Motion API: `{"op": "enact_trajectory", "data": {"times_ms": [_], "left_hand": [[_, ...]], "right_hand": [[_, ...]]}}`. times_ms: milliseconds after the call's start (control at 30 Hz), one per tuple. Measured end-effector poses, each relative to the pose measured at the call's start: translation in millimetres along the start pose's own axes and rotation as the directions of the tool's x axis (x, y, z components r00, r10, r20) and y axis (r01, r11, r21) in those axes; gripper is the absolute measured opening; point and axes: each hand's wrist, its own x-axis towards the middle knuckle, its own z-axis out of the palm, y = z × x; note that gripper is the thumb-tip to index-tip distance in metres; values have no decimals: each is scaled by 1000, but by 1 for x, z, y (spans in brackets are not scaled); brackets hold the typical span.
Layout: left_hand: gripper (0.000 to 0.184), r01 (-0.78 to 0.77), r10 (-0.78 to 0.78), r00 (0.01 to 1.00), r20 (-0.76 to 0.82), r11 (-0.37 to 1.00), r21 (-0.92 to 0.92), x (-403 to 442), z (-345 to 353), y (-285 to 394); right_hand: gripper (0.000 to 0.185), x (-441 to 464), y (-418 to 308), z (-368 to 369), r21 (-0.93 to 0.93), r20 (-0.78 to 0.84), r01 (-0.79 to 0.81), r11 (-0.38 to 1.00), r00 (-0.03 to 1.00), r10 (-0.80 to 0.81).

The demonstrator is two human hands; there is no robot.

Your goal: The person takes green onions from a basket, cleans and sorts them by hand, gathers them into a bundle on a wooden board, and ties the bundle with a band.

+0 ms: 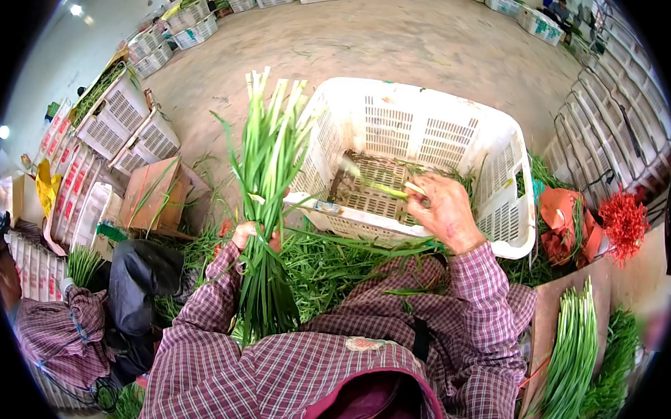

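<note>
My left hand [255, 236] is wrapped round a thick bunch of long green stalks [267, 155], held upright with pale cut ends at the top and leaves hanging below. On the right, my right hand [440, 209] pinches a thin green stalk [386, 189] that points left over the white plastic basket [457, 103]. Part of that stalk's far end is blurred. The basket's bottom shows dark dirt and a few green scraps. Loose green leaves [319, 268] lie heaped between the basket and my lap.
Stacked white crates [124, 113] stand at left beside a cardboard box [155, 196]; more stacks rise at right. A co-worker's sleeve [61, 333] shows lower left. Red ties [623, 223] and a stalk bundle [571, 343] lie at right.
</note>
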Motion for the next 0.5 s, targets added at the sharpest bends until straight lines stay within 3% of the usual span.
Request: {"op": "enact_trajectory", "data": {"times_ms": [33, 100, 167, 200, 233, 300, 333, 367, 400, 433, 467, 500], "left_hand": [[80, -13, 15, 999, 47, 999, -41, 0, 30, 9], [92, -16, 20, 994, 104, 999, -48, 1, 53, 15], [94, -12, 19, 988, 154, 999, -43, 2, 57, 17], [95, -28, 30, 991, 129, 1000, -14, 0, 50, 13], [96, -43, 41, 993, 106, 999, 15, 2, 40, 10], [60, 89, -128, 978, 162, 969, 230, 3, 18, 8], [54, 139, -212, 959, 187, 930, 339, 4, 7, 7], [54, 219, -257, 962, 93, 928, 300, 5, -18, -4], [56, 198, -291, 947, 135, 861, 468, 6, 9, 9], [54, 214, -324, 924, 201, 877, 430, 13, 8, 7], [52, 184, -278, 946, 165, 882, 433, 14, 7, 6], [51, 154, -231, 964, 128, 886, 437, 13, 8, 4]], "right_hand": [[18, -4, 0, -7, -6, 176, -143, 990, 974, 142], [19, -15, 21, 13, 3, 144, -126, 992, 982, 124], [27, -17, 29, 27, -118, -5, 103, 988, 994, -105], [34, -9, 23, 29, -42, 120, -48, 998, 991, 52], [34, 4, 9, 24, -45, 115, -50, 998, 992, 55], [36, 32, -17, 10, 176, 264, -372, 911, 910, 321], [36, 40, -20, 9, 130, 251, -364, 922, 912, 325], [36, 42, -20, 18, 129, 247, -361, 924, 914, 322], [34, 43, -16, 34, 345, 73, -296, 891, 954, 289], [32, 46, -18, 39, 532, -109, -184, 827, 953, 282], [33, 47, -18, 39, 667, 46, -323, 671, 917, 396], [33, 48, -21, 33, 664, 44, -323, 675, 917, 395]]}}
